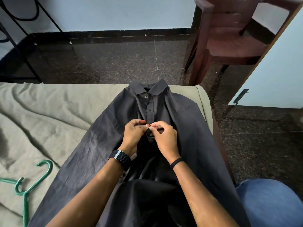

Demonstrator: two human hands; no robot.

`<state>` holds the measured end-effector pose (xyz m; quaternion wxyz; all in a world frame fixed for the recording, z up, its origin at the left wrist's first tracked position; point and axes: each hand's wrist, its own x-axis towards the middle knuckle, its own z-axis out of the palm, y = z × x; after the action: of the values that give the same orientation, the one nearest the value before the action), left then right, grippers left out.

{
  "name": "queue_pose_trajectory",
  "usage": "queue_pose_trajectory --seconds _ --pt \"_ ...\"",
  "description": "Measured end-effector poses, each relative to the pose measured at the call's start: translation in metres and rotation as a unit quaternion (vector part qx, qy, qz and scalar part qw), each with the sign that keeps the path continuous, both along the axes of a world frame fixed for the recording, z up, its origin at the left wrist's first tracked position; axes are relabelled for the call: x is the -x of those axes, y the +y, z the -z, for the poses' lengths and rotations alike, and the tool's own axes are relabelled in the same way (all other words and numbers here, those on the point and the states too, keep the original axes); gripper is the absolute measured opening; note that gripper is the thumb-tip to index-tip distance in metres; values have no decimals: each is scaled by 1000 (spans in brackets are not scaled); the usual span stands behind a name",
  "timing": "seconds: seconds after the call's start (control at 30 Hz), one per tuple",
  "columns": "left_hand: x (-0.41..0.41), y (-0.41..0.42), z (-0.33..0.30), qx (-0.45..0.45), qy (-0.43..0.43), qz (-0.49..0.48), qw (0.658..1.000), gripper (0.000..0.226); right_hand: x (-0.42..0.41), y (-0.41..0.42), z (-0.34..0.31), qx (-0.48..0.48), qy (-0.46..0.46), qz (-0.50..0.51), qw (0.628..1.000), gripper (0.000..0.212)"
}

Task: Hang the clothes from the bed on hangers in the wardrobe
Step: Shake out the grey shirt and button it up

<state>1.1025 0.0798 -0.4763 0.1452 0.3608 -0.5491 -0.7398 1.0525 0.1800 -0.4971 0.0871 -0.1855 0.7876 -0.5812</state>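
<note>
A dark grey collared shirt (188, 122) lies face up on the bed (41, 115), its collar toward the far edge. My left hand (133, 135) and my right hand (164, 136) meet over the shirt's button placket, a little below its two fastened upper buttons. Both pinch the placket fabric between thumb and fingertips, close together. A green plastic hanger (28, 184) rests on the olive sheet at the lower left, apart from the shirt.
A brown plastic chair (229, 43) stands on the dark speckled floor beyond the bed's right corner. A light blue door (278, 71) with a metal latch is at the right. A black metal frame (19, 38) stands at the far left. My knee in blue jeans (270, 202) is at the lower right.
</note>
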Motion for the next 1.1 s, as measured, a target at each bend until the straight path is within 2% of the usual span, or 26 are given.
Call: queue_pose_trajectory --seconds 0.13,0.23,0.3,0.33,0.4,0.47,0.53,0.63,0.73,0.83,0.93,1.1 --pt "-1 -5 2 -10 34 26 999 15 3 -1 -6 26 -54 11 998 8" --pt "0 -11 5 -18 65 44 997 21 6 -5 -15 75 -145 9 987 15" --pt "5 -15 2 -14 80 43 996 20 8 -9 -21 88 -171 14 981 15" --pt "12 -18 -2 -10 91 39 995 19 13 -11 -26 80 -153 21 985 11" --pt "28 -24 -11 18 103 39 994 18 20 -16 -35 29 -60 37 997 2" --pt "47 -34 -22 83 83 51 992 18 25 -20 -48 8 52 56 997 11" --pt "58 -40 -26 110 37 87 989 15 22 -23 -56 -1 106 61 992 19" --pt "60 -43 -19 94 -23 149 984 14 10 -21 -49 4 58 47 997 18" --pt "51 -42 -11 100 -29 154 983 12 -7 -17 -29 -35 -6 13 999 16" --pt "33 -42 -3 185 -58 145 970 10 -15 -10 -12 -119 10 -4 993 14" --pt "11 -43 3 335 -104 153 924 10 -14 -5 -6 -146 27 18 989 10" --pt "-15 -24 10 382 -124 200 894 11 -17 -2 -4 -190 52 27 980 15"
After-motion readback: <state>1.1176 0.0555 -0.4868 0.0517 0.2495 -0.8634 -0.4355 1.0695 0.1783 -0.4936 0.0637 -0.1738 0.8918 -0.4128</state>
